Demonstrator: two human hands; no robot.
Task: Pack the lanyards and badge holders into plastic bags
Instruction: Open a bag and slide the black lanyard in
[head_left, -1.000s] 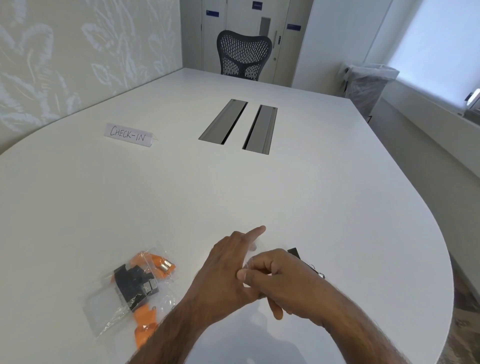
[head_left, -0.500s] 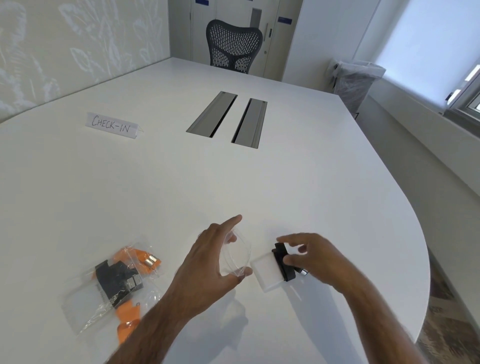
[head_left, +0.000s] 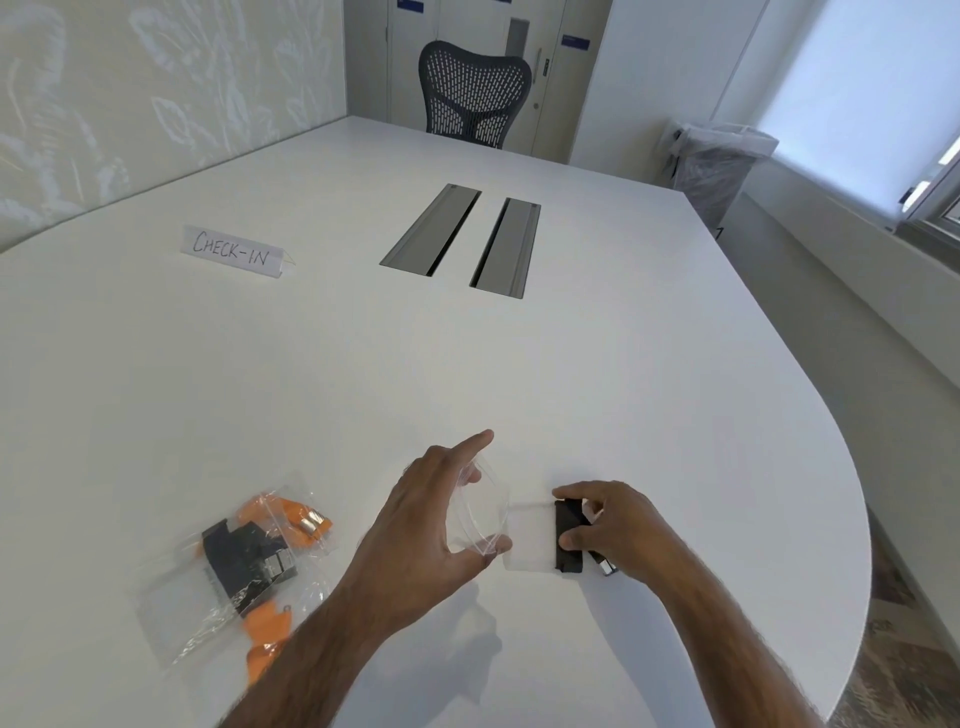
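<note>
Where the white table (head_left: 623, 389) widens toward the far end, a folded card sign (head_left: 234, 251) reading CHECK-IN stands at the left. Two grey cable slots (head_left: 431, 231) sit in the middle, with a mesh chair (head_left: 474, 93) behind them. A lined bin (head_left: 719, 161) stands on the floor at the right, off the table. At the near left lies a filled pack (head_left: 171, 618) of clear plastic. It has orange lanyards (head_left: 291, 514) and black parts inside it, just beside the left forearm. Nothing lies between the two hands.

The left hand (head_left: 421, 535) holds a clear bag (head_left: 480, 512) above the table. Its thumb is under the near edge, its fingers curl behind the far edge, and the forefinger points out straight. The mouth of the bag gapes toward the right.

The right hand (head_left: 618, 530) pinches the holder (head_left: 530, 538) at its black end, thumb on the near side and forefinger over the far side. The clear end of the holder points left and meets the bag's mouth beside the left thumb. Whether it is inside I cannot tell. A metal clip (head_left: 608, 569) shows under the right hand.
</note>
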